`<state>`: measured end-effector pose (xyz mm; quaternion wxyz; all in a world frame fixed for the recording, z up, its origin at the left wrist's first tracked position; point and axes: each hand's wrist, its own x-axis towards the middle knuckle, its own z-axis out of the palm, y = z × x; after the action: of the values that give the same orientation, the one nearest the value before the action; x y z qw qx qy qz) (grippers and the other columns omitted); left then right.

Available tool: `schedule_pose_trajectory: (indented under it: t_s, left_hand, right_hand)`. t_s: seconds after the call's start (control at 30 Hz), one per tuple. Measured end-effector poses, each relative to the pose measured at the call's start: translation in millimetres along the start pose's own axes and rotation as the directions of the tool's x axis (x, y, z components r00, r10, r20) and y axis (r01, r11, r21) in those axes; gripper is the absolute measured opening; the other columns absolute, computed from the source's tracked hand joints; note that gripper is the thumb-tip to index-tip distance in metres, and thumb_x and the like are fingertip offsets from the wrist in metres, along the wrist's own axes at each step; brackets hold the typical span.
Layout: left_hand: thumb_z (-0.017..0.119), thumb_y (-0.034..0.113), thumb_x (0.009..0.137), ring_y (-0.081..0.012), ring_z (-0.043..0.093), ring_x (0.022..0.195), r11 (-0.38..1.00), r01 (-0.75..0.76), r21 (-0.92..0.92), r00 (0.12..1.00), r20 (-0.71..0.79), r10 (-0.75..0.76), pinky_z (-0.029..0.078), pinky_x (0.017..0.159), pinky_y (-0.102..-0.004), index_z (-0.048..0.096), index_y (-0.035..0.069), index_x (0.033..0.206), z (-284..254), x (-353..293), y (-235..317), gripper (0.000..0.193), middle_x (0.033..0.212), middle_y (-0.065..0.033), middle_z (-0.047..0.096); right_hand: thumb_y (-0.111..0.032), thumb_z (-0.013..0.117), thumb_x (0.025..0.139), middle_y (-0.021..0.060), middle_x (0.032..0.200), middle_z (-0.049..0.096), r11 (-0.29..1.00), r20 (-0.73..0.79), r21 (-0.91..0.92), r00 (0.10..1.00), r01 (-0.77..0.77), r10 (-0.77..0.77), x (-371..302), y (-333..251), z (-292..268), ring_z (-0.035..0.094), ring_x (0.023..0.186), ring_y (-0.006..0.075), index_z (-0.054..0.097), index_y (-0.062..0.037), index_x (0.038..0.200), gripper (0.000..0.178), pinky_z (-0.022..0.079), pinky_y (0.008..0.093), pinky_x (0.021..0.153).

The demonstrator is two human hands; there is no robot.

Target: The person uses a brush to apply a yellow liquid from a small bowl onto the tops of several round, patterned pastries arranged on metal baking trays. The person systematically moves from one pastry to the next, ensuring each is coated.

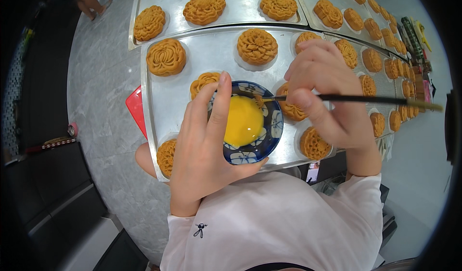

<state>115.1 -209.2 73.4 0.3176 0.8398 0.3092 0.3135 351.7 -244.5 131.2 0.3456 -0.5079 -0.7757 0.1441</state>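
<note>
Left hand [204, 150] wrapped around a small blue-and-white patterned ceramic bowl [269, 136] of yellow beaten egg, right hand [327, 97] pinched shut on a thin dark-handled brush [365, 99] with its tip at the bowl's far rim, bowl held above a shiny rectangular metal tray [211, 54], golden flower-stamped mooncakes [166, 57] ringed the bowl, several hidden behind both hands, red flat object [136, 108] left of the tray, further trays beyond.
</note>
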Motion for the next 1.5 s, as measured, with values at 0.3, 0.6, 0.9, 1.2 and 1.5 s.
schedule_pose_trajectory:
  t_s: [0.3, 0.6, 0.9, 1.2, 1.5]
  left_hand:
    - [0.097, 0.02, 0.053, -0.0406, 0.058, 0.116, 1.0, -0.003, -0.007, 1.0, -0.001, 0.003, 0.051, 0.095, -0.0475, 0.033, 0.004, 0.16, -3, 1, 2, 0.125, 0.138, -0.0215, 0.05]
    - [0.097, 0.023, 0.053, -0.0408, 0.057, 0.118, 1.0, 0.015, 0.003, 1.0, 0.008, -0.015, 0.05, 0.096, -0.0483, 0.033, 0.002, 0.159, -3, -2, -3, 0.126, 0.138, -0.0223, 0.05]
    - [0.098, 0.027, 0.053, -0.0425, 0.055, 0.124, 0.998, 0.056, 0.008, 0.998, 0.023, -0.056, 0.049, 0.101, -0.049, 0.031, 0.0, 0.159, -2, -6, -5, 0.128, 0.143, -0.0252, 0.048]
    - [0.099, 0.028, 0.054, -0.0429, 0.055, 0.124, 0.996, 0.087, 0.033, 0.996, 0.001, -0.087, 0.05, 0.101, -0.0491, 0.03, 0.0, 0.159, -1, -9, -7, 0.128, 0.144, -0.0262, 0.049]
    - [0.099, 0.027, 0.054, -0.0415, 0.056, 0.124, 0.996, 0.082, 0.031, 0.996, 0.012, -0.083, 0.05, 0.1, -0.0484, 0.032, 0.0, 0.158, -1, -7, -4, 0.127, 0.144, -0.0256, 0.049]
  right_hand:
    - [-0.026, 0.06, 0.094, 0.0061, 0.076, 0.062, 0.997, 0.015, -0.077, 1.0, 0.006, -0.005, -1, -13, -4, 0.062, 0.084, 0.0261, 0.061, -0.0072, 0.077, 0.026, 0.041, 0.0507, 0.106]
    - [-0.018, 0.05, 0.108, 0.005, 0.083, 0.062, 0.904, -0.138, 0.415, 0.976, -0.1, 0.171, -13, 17, -10, 0.06, 0.078, 0.0131, 0.061, 0.0001, 0.086, 0.031, 0.049, 0.0283, 0.075]
    - [-0.04, 0.054, 0.106, 0.0027, 0.076, 0.071, 0.942, -0.466, 0.22, 0.822, -0.252, 0.328, 23, 115, -6, 0.063, 0.074, 0.0111, 0.073, -0.0053, 0.096, 0.04, 0.05, 0.0299, 0.07]
    - [-0.039, 0.058, 0.103, 0.0028, 0.072, 0.07, 0.884, -0.382, 0.162, 0.798, -0.439, 0.466, 19, 139, 2, 0.064, 0.069, 0.0093, 0.073, -0.0024, 0.093, 0.041, 0.048, 0.0269, 0.063]
    - [-0.041, 0.056, 0.103, 0.002, 0.072, 0.07, 0.894, -0.316, 0.118, 0.837, -0.433, 0.447, 27, 138, 10, 0.062, 0.069, 0.0083, 0.073, -0.005, 0.093, 0.041, 0.046, 0.0253, 0.066]
